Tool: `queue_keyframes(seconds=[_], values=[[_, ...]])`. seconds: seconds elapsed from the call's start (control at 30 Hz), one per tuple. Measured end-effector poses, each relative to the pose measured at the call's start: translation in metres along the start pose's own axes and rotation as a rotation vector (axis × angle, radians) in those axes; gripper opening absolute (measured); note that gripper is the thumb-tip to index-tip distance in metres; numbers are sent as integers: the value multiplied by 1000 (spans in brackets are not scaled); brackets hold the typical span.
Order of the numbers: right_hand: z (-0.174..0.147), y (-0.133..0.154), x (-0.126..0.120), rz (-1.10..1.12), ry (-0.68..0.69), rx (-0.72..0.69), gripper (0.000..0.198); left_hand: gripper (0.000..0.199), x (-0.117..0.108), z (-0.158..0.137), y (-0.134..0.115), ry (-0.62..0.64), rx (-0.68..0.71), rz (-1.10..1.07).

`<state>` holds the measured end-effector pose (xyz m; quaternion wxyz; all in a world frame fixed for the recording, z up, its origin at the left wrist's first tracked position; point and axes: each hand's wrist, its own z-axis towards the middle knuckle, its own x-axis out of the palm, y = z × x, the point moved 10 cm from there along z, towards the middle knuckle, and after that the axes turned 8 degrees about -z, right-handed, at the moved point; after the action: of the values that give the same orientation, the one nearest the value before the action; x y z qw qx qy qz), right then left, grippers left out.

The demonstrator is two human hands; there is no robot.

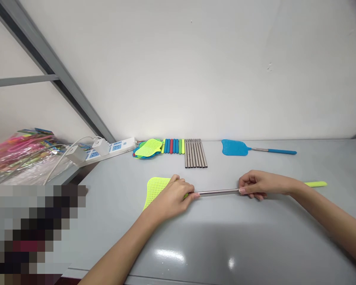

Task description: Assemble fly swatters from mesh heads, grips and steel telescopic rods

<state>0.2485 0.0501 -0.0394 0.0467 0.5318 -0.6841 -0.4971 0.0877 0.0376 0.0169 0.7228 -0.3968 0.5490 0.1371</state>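
Observation:
My left hand [173,198] is closed where a yellow-green fly swatter head [157,188] meets a metal rod [218,192]; part of the head is hidden under that hand. My right hand [256,184] pinches the rod's other end between thumb and fingers. Beyond my right wrist, a yellow-green handle [316,184] lies on the grey table [213,245]; whether it joins the rod is hidden by my hand and arm. Farther back rests a blue fly swatter [235,148] with a metal shaft and blue grip.
Along the wall lie a pile of swatter heads [150,148], a row of coloured handles [172,146] and several metal tubes [195,153]. A white power strip [118,146] with plugged-in adapters sits at left, beside plastic-wrapped goods [26,154]. The lower left is pixelated.

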Motion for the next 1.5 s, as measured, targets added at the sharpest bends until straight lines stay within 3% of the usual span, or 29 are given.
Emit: queue_keyframes(seconds=[1.03,1.5], values=[[-4,11,7,-13,-34,12,32,32,5,-2,-12,-49,58,57],[-2,-5,22,141,113,62,28,32,7,-5,-24,-94,116,131]])
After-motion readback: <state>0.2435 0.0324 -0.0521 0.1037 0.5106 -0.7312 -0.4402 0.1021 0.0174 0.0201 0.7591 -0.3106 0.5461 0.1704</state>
